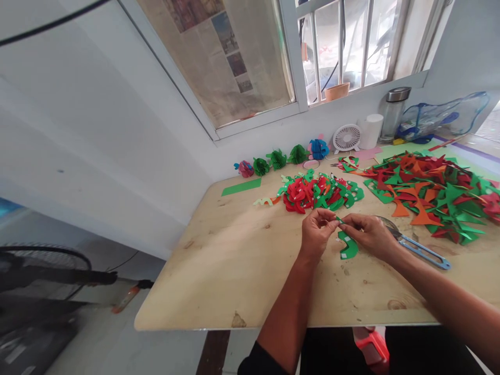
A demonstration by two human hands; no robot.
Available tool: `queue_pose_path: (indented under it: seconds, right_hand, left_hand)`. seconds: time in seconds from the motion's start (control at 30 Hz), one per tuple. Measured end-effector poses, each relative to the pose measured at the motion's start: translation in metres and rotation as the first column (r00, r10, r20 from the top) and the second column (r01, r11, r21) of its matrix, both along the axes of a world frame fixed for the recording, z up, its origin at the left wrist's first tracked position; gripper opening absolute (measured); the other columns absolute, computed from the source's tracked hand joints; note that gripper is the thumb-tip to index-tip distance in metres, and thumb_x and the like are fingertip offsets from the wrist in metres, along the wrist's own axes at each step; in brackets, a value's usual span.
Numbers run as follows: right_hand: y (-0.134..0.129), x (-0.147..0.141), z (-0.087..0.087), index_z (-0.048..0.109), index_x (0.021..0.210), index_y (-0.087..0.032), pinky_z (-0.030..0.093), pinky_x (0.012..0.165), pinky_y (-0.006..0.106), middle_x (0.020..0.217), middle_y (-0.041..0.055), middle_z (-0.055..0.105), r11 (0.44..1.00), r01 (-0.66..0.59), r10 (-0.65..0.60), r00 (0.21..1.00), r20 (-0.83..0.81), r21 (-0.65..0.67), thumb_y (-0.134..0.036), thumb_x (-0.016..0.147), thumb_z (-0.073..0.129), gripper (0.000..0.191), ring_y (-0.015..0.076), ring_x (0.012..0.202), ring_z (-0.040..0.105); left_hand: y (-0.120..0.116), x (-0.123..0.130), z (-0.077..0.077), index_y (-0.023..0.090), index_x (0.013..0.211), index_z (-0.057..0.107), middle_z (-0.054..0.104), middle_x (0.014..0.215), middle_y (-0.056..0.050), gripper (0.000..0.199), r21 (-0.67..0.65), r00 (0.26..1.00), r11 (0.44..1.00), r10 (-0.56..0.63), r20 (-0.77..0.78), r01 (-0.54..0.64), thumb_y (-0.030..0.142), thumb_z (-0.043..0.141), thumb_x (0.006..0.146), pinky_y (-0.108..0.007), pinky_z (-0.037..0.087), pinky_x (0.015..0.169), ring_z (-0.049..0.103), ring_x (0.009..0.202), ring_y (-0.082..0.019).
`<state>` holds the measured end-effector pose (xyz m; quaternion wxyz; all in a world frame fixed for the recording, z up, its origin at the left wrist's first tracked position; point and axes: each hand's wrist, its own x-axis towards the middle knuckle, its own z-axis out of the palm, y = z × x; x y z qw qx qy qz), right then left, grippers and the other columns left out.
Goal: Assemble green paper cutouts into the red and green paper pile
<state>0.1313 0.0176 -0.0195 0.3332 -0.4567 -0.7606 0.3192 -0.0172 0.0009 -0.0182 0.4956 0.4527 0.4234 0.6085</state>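
Both hands meet above the wooden table, fingertips pinched. Between them, my left hand (pixel 321 229) and my right hand (pixel 365 233) hold a small green paper piece (pixel 339 220), mostly covered by the fingers. Just below the fingertips lies a curved green paper cutout (pixel 351 250) with small white squares on it. Behind the hands sits a pile of red and green curved cutouts (pixel 297 194), many with white squares. Beside my right wrist is a blue-handled tool (pixel 424 251), its other end partly hidden by the hand.
Green and red-orange paper scraps (pixel 445 192) heap at the right. Along the wall stand several folded paper figures (pixel 278 159), a small white fan (pixel 347 138), a white cylinder (pixel 371 131) and a glass bottle (pixel 390 117). A green strip (pixel 241 187) lies at the far left.
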Motion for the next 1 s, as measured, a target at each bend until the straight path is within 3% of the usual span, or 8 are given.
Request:
queue_pose_path:
  seconds: [0.13, 0.47, 0.83, 1.0]
  right_hand:
    - [0.0001, 0.0, 0.0004, 0.061, 0.07, -0.017, 0.028, 0.045, 0.023, 0.052, -0.004, 0.042, 1.0, -0.015, 0.015, 1.0, -0.01, -0.006, -0.045, 0.082, 0.05, 0.032, 0.0094, 0.049, 0.034]
    - [-0.0003, 0.0, 0.0005, 0.062, 0.071, -0.017, 0.028, 0.043, 0.022, 0.051, -0.0034, 0.043, 0.998, -0.055, 0.054, 0.998, -0.021, -0.031, -0.045, 0.082, 0.051, 0.032, 0.0091, 0.049, 0.034]
    - [-0.0022, -0.0025, 0.0034, 0.054, 0.06, -0.017, 0.025, 0.043, 0.022, 0.05, -0.0046, 0.037, 0.996, -0.053, 0.05, 0.998, -0.033, -0.07, -0.048, 0.081, 0.052, 0.037, 0.0083, 0.047, 0.032]
    - [-0.0015, -0.0013, 0.0075, 0.054, 0.06, -0.017, 0.024, 0.043, 0.023, 0.05, -0.004, 0.038, 0.997, -0.008, 0.001, 0.996, -0.087, -0.08, -0.052, 0.079, 0.052, 0.04, 0.0087, 0.047, 0.031]
  left_hand:
    - [-0.0016, 0.0021, 0.0053, 0.016, 0.078, 0.06, 0.06, 0.069, 0.002, 0.028, -0.046, 0.992, 0.999, -0.008, 0.129, 0.014, 0.019, 0.076, 0.057, -0.022, 0.044, 0.066, 0.056, 0.064, -0.008]
    - [0.0005, 0.0006, 0.0034, 0.015, 0.077, 0.062, 0.06, 0.066, 0.002, 0.028, -0.093, 0.979, 0.995, 0.003, 0.206, 0.017, 0.019, 0.076, 0.053, -0.022, 0.045, 0.066, 0.055, 0.061, -0.008]
    - [-0.0016, 0.0029, 0.0052, 0.016, 0.081, 0.061, 0.057, 0.067, 0.003, 0.027, -0.032, 0.991, 0.999, 0.038, 0.127, -0.034, 0.023, 0.074, 0.059, -0.021, 0.042, 0.065, 0.052, 0.061, -0.007]
    - [-0.0012, 0.004, 0.0049, 0.016, 0.088, 0.06, 0.06, 0.073, 0.0, 0.034, -0.107, 0.993, 0.994, 0.002, 0.114, 0.01, 0.032, 0.072, 0.061, -0.021, 0.044, 0.06, 0.056, 0.064, -0.009]
